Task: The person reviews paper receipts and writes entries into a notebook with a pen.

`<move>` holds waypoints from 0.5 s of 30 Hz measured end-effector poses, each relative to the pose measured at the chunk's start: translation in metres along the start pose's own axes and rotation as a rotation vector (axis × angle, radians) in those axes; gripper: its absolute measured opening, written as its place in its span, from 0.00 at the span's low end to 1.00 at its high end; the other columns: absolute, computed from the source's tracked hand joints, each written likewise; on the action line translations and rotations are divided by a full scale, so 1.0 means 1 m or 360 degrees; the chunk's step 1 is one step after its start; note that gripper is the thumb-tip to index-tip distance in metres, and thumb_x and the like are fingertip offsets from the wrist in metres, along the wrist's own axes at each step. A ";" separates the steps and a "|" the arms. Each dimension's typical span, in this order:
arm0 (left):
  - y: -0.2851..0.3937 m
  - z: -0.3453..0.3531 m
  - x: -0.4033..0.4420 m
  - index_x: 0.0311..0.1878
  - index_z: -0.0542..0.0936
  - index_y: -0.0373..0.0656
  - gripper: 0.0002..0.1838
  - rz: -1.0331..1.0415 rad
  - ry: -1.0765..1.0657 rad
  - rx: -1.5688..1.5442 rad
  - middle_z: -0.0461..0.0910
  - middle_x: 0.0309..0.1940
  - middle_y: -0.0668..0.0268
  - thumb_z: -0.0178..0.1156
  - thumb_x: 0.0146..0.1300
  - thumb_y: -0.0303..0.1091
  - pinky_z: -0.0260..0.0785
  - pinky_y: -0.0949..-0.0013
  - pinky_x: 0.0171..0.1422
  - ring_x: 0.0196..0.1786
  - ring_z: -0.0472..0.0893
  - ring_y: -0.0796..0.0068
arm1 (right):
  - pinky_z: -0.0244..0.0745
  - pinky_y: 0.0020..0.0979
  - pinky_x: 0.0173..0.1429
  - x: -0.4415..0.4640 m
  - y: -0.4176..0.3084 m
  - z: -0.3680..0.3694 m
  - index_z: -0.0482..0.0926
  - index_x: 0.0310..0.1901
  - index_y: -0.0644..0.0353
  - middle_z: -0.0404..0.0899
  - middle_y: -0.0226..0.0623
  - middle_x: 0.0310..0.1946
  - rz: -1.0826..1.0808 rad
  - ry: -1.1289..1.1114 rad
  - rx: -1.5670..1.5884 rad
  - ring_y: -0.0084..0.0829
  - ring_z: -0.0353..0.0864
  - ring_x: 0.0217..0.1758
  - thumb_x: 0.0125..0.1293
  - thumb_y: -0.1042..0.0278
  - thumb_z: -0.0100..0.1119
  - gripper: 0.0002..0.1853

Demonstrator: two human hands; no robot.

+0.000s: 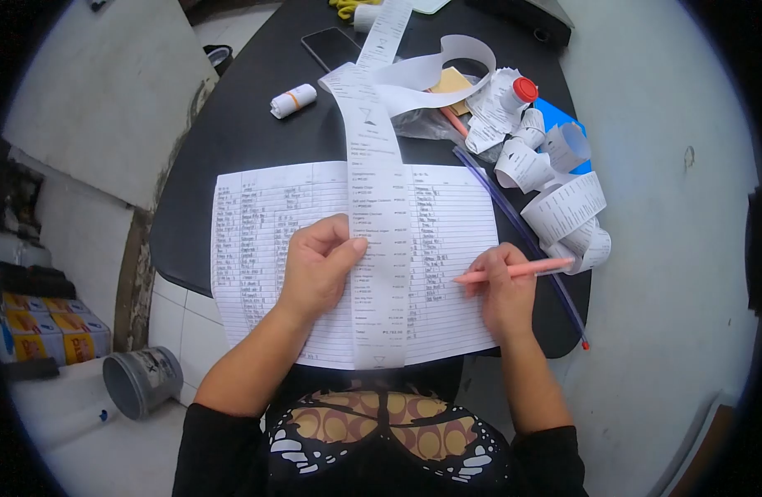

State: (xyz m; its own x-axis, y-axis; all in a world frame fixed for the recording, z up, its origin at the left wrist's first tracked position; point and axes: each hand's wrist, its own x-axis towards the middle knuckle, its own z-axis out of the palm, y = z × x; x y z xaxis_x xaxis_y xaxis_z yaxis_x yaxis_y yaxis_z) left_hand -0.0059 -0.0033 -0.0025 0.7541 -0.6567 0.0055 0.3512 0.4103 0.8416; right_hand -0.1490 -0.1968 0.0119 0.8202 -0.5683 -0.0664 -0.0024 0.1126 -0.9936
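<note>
A long printed receipt strip [377, 306] runs down over the middle of an open lined notebook [315, 352]. My left hand [319, 265] pinches the strip's left edge, thumb on top. In my right hand [508, 290] is a pink pen [530, 267], its tip pointing left above the notebook's right page. Handwritten columns fill much of both pages. The strip's far part loops and curls [443, 83] toward the back of the table.
Curled receipts [567, 207] pile at the right, by a blue-purple stick [522, 224] and a red-capped item [524, 89]. A rolled paper with an orange band [293, 101] and a phone [330, 50] lie behind the notebook. On the floor at left is a grey bucket [141, 383].
</note>
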 end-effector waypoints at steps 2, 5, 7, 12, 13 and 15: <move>-0.001 0.000 0.000 0.30 0.77 0.38 0.04 0.0006 -0.0007 0.0011 0.81 0.35 0.64 0.55 0.62 0.23 0.69 0.75 0.47 0.38 0.77 0.80 | 0.64 0.20 0.25 0.010 -0.004 0.001 0.72 0.26 0.62 0.74 0.33 0.19 -0.0013 0.0007 -0.0086 0.17 0.69 0.20 0.67 0.63 0.55 0.14; 0.000 -0.001 0.000 0.30 0.77 0.37 0.04 0.0009 -0.0010 0.0025 0.81 0.35 0.63 0.55 0.62 0.23 0.69 0.75 0.47 0.38 0.77 0.80 | 0.61 0.19 0.21 0.029 -0.013 0.007 0.71 0.21 0.60 0.72 0.29 0.15 -0.0070 0.0012 -0.0260 0.15 0.66 0.16 0.67 0.59 0.56 0.18; 0.000 0.000 0.000 0.30 0.77 0.37 0.04 0.0003 -0.0001 0.0025 0.81 0.35 0.63 0.55 0.62 0.23 0.69 0.75 0.47 0.37 0.77 0.80 | 0.61 0.19 0.21 0.042 -0.015 0.011 0.70 0.23 0.59 0.73 0.31 0.16 -0.0114 -0.0079 -0.0331 0.16 0.67 0.17 0.68 0.56 0.53 0.19; 0.002 0.001 -0.001 0.31 0.77 0.37 0.04 -0.0014 -0.0002 0.0015 0.81 0.35 0.63 0.55 0.62 0.22 0.69 0.75 0.47 0.38 0.77 0.80 | 0.59 0.17 0.19 0.069 -0.003 0.020 0.70 0.23 0.59 0.74 0.32 0.16 -0.0225 -0.0106 -0.0277 0.15 0.66 0.15 0.69 0.51 0.53 0.22; 0.002 0.001 -0.001 0.31 0.77 0.37 0.04 -0.0024 0.0002 0.0021 0.81 0.35 0.63 0.55 0.62 0.22 0.69 0.75 0.47 0.38 0.77 0.80 | 0.59 0.18 0.19 0.072 0.001 0.019 0.70 0.22 0.59 0.73 0.31 0.15 -0.0227 -0.0065 -0.0221 0.15 0.66 0.15 0.68 0.54 0.54 0.20; -0.001 -0.001 0.000 0.31 0.77 0.37 0.04 -0.0001 0.0001 -0.0022 0.81 0.35 0.63 0.55 0.62 0.22 0.70 0.74 0.47 0.38 0.77 0.80 | 0.58 0.19 0.19 0.077 0.010 0.019 0.71 0.20 0.59 0.73 0.28 0.14 -0.0226 0.0009 -0.0107 0.14 0.65 0.15 0.66 0.58 0.58 0.19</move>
State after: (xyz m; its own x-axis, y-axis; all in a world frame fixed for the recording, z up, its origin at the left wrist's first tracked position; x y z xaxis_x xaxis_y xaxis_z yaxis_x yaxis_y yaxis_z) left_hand -0.0054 -0.0031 -0.0036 0.7544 -0.6564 0.0043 0.3593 0.4183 0.8342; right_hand -0.0752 -0.2245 -0.0010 0.8117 -0.5793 0.0751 0.0751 -0.0239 -0.9969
